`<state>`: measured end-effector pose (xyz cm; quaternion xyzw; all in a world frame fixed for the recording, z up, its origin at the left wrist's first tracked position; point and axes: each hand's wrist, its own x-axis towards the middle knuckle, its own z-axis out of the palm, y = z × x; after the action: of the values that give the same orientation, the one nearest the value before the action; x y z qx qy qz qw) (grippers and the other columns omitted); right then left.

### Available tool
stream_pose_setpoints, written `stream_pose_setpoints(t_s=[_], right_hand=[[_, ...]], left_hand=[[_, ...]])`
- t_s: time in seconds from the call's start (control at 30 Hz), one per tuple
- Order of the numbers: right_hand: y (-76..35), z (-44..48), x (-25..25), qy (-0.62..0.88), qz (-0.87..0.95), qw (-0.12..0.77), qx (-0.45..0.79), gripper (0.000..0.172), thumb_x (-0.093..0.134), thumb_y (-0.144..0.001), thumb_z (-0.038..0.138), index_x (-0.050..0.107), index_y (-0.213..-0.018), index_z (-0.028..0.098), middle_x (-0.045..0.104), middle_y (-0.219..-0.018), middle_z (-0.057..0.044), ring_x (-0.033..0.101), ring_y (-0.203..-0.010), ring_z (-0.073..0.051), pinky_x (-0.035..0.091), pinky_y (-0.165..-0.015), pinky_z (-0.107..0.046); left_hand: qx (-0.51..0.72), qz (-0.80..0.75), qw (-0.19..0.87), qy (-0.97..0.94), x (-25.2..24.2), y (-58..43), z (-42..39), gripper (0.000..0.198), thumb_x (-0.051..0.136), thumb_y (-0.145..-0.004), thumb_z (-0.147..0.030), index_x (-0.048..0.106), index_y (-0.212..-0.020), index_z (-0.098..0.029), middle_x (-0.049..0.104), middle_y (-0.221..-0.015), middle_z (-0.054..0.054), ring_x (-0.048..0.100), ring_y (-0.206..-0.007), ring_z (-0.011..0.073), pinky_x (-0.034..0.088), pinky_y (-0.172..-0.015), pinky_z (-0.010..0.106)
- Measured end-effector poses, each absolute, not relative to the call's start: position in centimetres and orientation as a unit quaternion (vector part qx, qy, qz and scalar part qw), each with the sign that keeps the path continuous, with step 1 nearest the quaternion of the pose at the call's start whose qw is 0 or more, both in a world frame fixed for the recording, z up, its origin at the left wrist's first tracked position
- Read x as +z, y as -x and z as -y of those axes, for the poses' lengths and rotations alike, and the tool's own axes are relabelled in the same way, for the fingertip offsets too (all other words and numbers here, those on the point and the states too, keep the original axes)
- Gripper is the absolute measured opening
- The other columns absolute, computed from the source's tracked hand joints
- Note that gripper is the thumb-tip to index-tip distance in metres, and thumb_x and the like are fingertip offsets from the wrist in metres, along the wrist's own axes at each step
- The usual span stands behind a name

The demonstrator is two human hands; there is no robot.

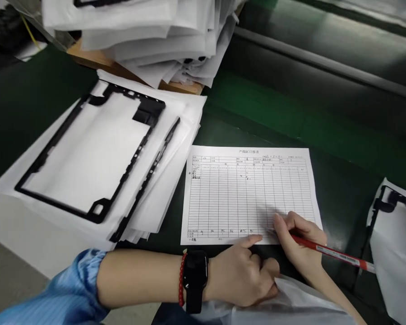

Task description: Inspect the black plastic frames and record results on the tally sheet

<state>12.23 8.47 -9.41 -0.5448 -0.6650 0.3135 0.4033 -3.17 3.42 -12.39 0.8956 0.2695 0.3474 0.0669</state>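
Observation:
A printed form (pixel 219 203) with a grid and some handwritten entries lies on the dark green table. My right hand (pixel 302 246) grips a red pen (pixel 338 253), its tip near the form's lower rows. My left hand (pixel 245 273) stretches its index finger onto the form's bottom edge, while the other fingers curl closed at a translucent white sheet (pixel 304 298). That sheet hangs below the hand, and its hold is partly hidden. A black watch (pixel 195 275) and a red bead bracelet (pixel 182 280) circle my left wrist.
To the left, a black frame (pixel 96 216) and a narrow black strip (pixel 149 174) lie on stacked white sheets (pixel 176 189). Behind them a taller pile of white sheets (pixel 162 49) rests on a wooden board (pixel 98 58). Another wrapped black part (pixel 389 203) lies at right.

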Motion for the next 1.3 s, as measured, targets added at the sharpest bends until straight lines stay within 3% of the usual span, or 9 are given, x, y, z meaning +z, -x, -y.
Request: stream_pose_setpoints(t_s=[0.13, 0.27, 0.53, 1.13, 1.3], right_hand=[[-13.1, -7.9, -9.3, 0.513, 0.759, 0.351, 0.193, 0.045, 0.062, -0.095, 0.011, 0.038, -0.059, 0.021, 0.038, -0.046, 0.009, 0.033, -0.036, -0.004, 0.029, -0.038, -0.018], [-13.6, -7.7, -8.9, 0.489, 0.787, 0.329, 0.182, 0.045, 0.059, -0.095, 0.005, 0.033, -0.063, 0.022, 0.036, -0.048, 0.010, 0.034, -0.035, -0.004, 0.031, -0.038, -0.017], [-13.4, -7.4, -9.0, 0.505, 0.802, 0.292, 0.128, 0.044, 0.060, -0.099, 0.009, 0.035, -0.066, 0.022, 0.039, -0.050, 0.009, 0.039, -0.038, -0.005, 0.033, -0.038, -0.019], [-13.5, -7.6, -9.3, 0.486, 0.827, 0.267, 0.091, 0.043, 0.057, -0.098, 0.011, 0.030, -0.066, 0.023, 0.033, -0.049, 0.009, 0.031, -0.037, -0.005, 0.027, -0.035, -0.020], [-13.5, -7.1, -9.4, 0.512, 0.808, 0.264, 0.124, 0.039, 0.059, -0.096, 0.008, 0.037, -0.067, 0.023, 0.043, -0.050, 0.007, 0.044, -0.039, -0.008, 0.037, -0.040, -0.022]], left_hand=[[0.304, -0.262, 0.077, -0.913, -12.4, 3.2, -3.1, 0.041, 0.039, -0.109, -0.027, 0.057, -0.072, -0.019, 0.056, -0.063, -0.004, 0.036, -0.041, 0.0097, 0.061, -0.095, 0.038], [0.290, -0.262, 0.097, -0.916, -12.1, 3.2, -3.3, 0.041, 0.042, -0.108, -0.028, 0.055, -0.070, -0.019, 0.052, -0.061, -0.006, 0.033, -0.041, 0.0097, 0.061, -0.095, 0.038], [0.378, -0.303, 0.127, -0.865, -11.6, 3.0, -3.4, 0.053, 0.022, -0.110, -0.012, 0.060, -0.072, -0.015, 0.053, -0.061, -0.004, 0.036, -0.042, 0.0107, 0.063, -0.087, 0.037], [0.400, -0.315, 0.120, -0.852, -11.4, 3.0, -3.8, 0.057, 0.020, -0.109, -0.010, 0.060, -0.070, -0.015, 0.052, -0.059, -0.004, 0.039, -0.041, 0.0104, 0.063, -0.082, 0.035], [0.388, -0.310, 0.122, -0.859, -11.6, 2.9, -3.5, 0.053, 0.023, -0.109, -0.011, 0.060, -0.071, -0.016, 0.053, -0.060, -0.004, 0.040, -0.042, 0.0103, 0.063, -0.085, 0.035]])
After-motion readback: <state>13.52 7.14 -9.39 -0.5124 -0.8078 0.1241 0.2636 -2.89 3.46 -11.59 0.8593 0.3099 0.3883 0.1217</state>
